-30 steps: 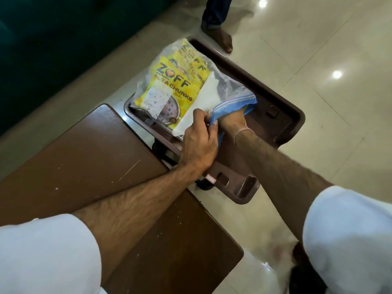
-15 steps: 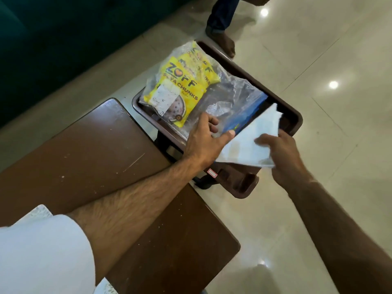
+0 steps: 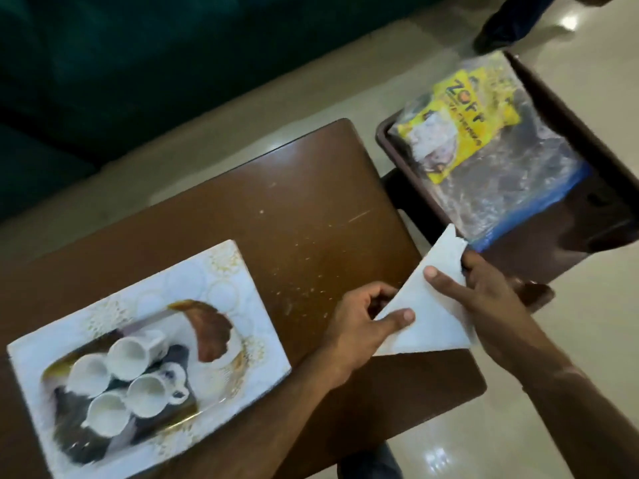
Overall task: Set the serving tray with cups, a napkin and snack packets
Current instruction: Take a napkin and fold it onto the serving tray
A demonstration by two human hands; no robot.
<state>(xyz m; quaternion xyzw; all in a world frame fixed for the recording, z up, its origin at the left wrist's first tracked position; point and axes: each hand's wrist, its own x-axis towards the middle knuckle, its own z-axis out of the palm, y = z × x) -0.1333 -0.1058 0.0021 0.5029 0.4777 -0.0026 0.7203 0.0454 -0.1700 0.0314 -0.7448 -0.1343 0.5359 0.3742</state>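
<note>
A white napkin hangs over the right edge of the brown table, held by both hands. My left hand pinches its lower left corner with thumb on top. My right hand grips its right side. The white patterned serving tray lies at the table's left front and carries several white cups close together. A clear zip bag holding a yellow snack packet lies in a dark brown crate to the right of the table.
A dark green sofa runs along the far side. Another person's leg and foot stand on the pale tiled floor behind the crate. The crate sits right beside the table's right edge.
The napkin has come out of the zip bag and moved left toward the table. My left hand let go of the bag and took the napkin. The view swung left, showing the tray.
</note>
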